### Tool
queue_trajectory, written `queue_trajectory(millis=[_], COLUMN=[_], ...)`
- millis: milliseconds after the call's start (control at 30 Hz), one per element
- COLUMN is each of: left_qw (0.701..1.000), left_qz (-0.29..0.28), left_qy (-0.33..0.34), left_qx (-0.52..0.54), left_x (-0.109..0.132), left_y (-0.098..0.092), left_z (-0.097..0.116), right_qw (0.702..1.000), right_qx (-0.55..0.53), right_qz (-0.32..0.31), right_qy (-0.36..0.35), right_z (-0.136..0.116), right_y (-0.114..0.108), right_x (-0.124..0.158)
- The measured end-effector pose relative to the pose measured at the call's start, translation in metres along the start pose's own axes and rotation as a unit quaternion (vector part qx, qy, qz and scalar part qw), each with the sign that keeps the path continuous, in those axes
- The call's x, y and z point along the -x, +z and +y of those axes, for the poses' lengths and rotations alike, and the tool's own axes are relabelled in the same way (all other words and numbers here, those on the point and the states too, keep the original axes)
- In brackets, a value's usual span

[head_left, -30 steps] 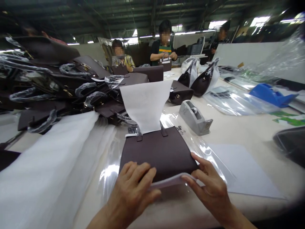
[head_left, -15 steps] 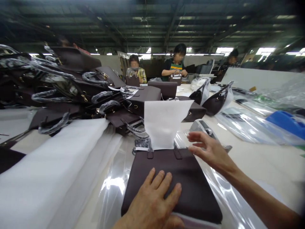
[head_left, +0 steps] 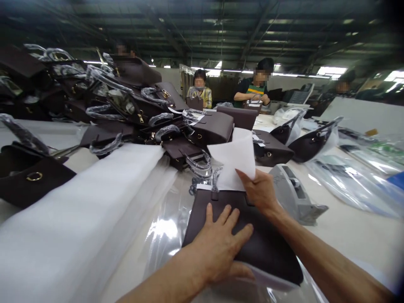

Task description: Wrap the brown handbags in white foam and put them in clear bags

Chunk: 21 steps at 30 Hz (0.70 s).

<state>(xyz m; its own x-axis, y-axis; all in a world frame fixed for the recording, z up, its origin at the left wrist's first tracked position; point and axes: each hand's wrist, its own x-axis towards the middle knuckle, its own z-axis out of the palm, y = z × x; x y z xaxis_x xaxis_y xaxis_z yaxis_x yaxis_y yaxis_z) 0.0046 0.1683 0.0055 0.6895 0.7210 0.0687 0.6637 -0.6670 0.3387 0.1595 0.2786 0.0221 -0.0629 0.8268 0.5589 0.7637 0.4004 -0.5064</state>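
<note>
A dark brown handbag [head_left: 271,244] lies flat in front of me on clear plastic. My left hand [head_left: 219,242] rests on it with the fingers spread. From the bag's far edge rises a white foam sheet [head_left: 232,158], its top bent over. My right hand [head_left: 261,191] pinches the sheet's right side near the bag. The bag's plastic-wrapped handle [head_left: 216,179] shows left of the sheet; the right handle base is partly hidden by my right hand. Under the bag's near edge, a whitish sheet sticks out.
A grey tape dispenser [head_left: 292,191] stands just right of my right hand. White foam sheets [head_left: 85,210] are stacked at left. Behind them is a heap of brown handbags [head_left: 135,71]. Clear plastic bags [head_left: 350,181] lie at right. Several people work across the table.
My right hand has moved left from beside the bag and closed on the foam sheet, which now bends at the top. My left hand stays flat on the bag. The view has turned left.
</note>
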Motion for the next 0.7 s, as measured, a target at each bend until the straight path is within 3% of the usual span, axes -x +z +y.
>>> queue_trajectory(millis=[133, 367, 533, 600, 700], left_qw=[1.000, 0.999, 0.999, 0.998, 0.995], left_qz=[0.018, 0.017, 0.010, -0.001, -0.001], left_qy=[-0.006, -0.050, -0.038, -0.033, -0.043], left_qx=[-0.007, -0.008, 0.018, 0.051, 0.094], left_x=[-0.006, -0.025, -0.036, -0.036, -0.037], left_y=[0.005, -0.009, -0.021, -0.027, -0.037], left_z=[0.000, -0.013, -0.021, -0.019, -0.014], right_qw=[0.999, 0.995, 0.991, 0.984, 0.944], right_qx=[-0.021, -0.057, -0.072, -0.095, -0.140], right_qz=[0.039, -0.024, -0.040, -0.091, -0.263], right_qy=[-0.023, -0.075, -0.102, -0.119, -0.145], right_z=[-0.004, 0.009, 0.010, 0.006, 0.003], right_y=[-0.017, -0.010, -0.013, -0.021, -0.039], right_x=[0.007, 0.027, 0.038, 0.044, 0.046])
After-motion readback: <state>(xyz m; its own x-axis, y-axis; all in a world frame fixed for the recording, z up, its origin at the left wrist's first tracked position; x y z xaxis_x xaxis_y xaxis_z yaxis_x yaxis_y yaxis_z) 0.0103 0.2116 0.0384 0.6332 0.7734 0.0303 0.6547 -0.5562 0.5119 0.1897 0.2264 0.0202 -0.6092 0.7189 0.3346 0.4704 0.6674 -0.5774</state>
